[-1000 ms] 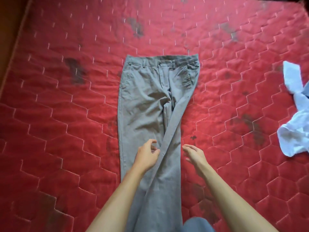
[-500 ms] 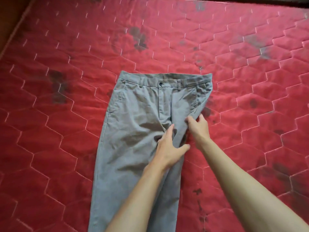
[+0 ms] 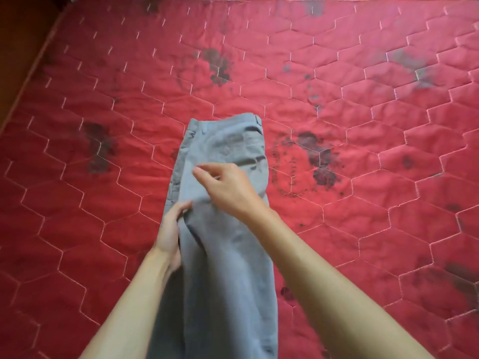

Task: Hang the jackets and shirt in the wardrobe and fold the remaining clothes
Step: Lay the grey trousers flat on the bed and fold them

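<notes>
Trousers now folded lengthwise, waistband pointing away; left hand grips their edge, right hand loosely spread above.

Bare left hand, bare right hand, both forearms uncovered

Red quilted mattress fills the view, with white hexagon stitching all over. Dark stains at 12 o'clock, another blotch at 9, a bigger patch with a ring mark at 3 near centre, grey smudges at 1-2, and more marks at 4 by the edge. Brown wood strip runs along the mattress edge at 10-11.
</notes>
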`<state>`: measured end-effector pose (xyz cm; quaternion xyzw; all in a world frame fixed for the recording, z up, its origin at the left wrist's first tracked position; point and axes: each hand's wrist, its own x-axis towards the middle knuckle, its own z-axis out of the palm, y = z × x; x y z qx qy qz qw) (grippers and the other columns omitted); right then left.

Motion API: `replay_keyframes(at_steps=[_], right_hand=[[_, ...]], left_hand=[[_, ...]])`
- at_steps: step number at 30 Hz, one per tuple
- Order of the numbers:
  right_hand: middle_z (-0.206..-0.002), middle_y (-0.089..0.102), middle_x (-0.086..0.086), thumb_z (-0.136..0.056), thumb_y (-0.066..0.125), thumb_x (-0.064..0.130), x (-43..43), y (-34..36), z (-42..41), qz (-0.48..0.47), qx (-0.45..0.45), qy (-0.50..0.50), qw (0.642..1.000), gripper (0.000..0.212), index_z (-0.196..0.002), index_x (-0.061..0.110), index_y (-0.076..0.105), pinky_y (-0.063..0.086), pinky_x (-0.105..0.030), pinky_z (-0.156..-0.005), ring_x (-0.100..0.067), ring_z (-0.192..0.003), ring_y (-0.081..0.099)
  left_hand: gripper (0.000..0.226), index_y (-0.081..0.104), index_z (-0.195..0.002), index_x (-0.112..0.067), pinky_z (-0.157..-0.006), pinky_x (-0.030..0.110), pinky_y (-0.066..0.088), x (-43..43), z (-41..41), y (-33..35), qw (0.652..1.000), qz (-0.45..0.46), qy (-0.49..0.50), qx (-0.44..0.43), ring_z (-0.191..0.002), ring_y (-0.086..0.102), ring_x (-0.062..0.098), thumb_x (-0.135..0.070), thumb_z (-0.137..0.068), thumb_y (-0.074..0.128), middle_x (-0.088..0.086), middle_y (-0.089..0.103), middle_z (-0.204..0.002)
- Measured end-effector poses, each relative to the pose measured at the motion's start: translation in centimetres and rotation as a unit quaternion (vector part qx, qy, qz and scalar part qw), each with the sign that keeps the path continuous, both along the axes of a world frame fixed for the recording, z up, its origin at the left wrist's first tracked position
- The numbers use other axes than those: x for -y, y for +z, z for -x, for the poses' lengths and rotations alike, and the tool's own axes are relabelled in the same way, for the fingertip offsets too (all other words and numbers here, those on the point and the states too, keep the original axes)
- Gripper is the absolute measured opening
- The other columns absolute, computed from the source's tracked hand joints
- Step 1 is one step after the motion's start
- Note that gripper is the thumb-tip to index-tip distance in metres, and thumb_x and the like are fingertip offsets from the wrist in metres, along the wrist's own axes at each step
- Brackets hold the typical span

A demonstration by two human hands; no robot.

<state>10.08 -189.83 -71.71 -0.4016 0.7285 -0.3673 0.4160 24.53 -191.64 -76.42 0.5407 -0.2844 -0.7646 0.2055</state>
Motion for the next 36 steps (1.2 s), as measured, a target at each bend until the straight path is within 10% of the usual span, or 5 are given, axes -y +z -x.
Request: replay_keyframes(at_steps=[6, 12, 18, 29, 36], right_hand=[[-0.106, 0.071, -0.009, -0.089, 0.056, 0.031, -10.7, -8.8, 4.1, -0.186, -0.050, -0.302, 0.933, 0.025, -0.105, 0.017, 0.069, 0.048, -0.042, -0.097, -0.029, -0.105, 0.064], [-0.074, 0.049, -0.003, -0.098, 0.050, 0.050, -14.9, -10.2, 1.0, -0.167, 0.213, -0.178, 0.946, 0.040, -0.083, 0.015, 0.061, 0.041, -0.030, -0.062, -0.014, -0.066, 0.045], [-0.062, 0.046, 0.005, -0.099, 0.056, 0.040, -14.6, -8.1, -0.2, -0.128, 0.280, -0.189, 0.932, 0.036, -0.073, 0.015, 0.058, 0.040, -0.019, -0.055, -0.008, -0.054, 0.043], [-0.079, 0.076, -0.008, -0.100, 0.053, 0.033, -16.1, -9.5, -3.6, -0.239, 0.226, -0.217, 0.919, 0.034, -0.085, 0.010, 0.073, 0.059, -0.031, -0.074, -0.018, -0.073, 0.074], [-0.066, 0.072, 0.003, -0.098, 0.050, 0.050, -14.2, -9.1, -3.3, -0.134, 0.503, -0.339, 0.783, 0.042, -0.086, 0.015, 0.069, 0.054, -0.026, -0.066, -0.011, -0.067, 0.071]], left_hand=[[0.031, 0.066, -0.124, -0.013, -0.097, 0.046, 0.052, -0.1, -3.1, -2.9, 0.993, -0.017, -0.082, 0.080, -0.110, 0.068, 0.030, -0.023, -0.096, 0.058, 0.012, 0.072, -0.118], [0.075, 0.071, -0.114, -0.008, -0.085, 0.046, 0.056, -1.9, -3.2, -3.6, 0.984, -0.037, -0.137, 0.110, -0.093, 0.072, 0.028, -0.058, -0.059, 0.085, 0.014, 0.075, -0.105], [0.016, 0.071, -0.103, -0.007, -0.059, 0.021, 0.056, 0.8, -4.8, -2.1, 0.966, 0.130, -0.166, 0.151, -0.070, 0.071, 0.010, -0.014, -0.099, 0.057, 0.006, 0.077, -0.092], [0.080, 0.072, -0.119, -0.020, -0.102, 0.037, 0.045, -1.8, -10.8, -4.2, 0.977, 0.019, -0.157, 0.144, -0.113, 0.067, 0.016, -0.083, -0.079, 0.044, 0.002, 0.073, -0.117], [0.063, 0.067, -0.124, -0.013, -0.076, 0.030, 0.053, -6.8, -11.8, -3.4, 0.969, -0.073, -0.216, 0.094, -0.088, 0.073, 0.018, -0.058, -0.080, 0.072, 0.006, 0.076, -0.103]])
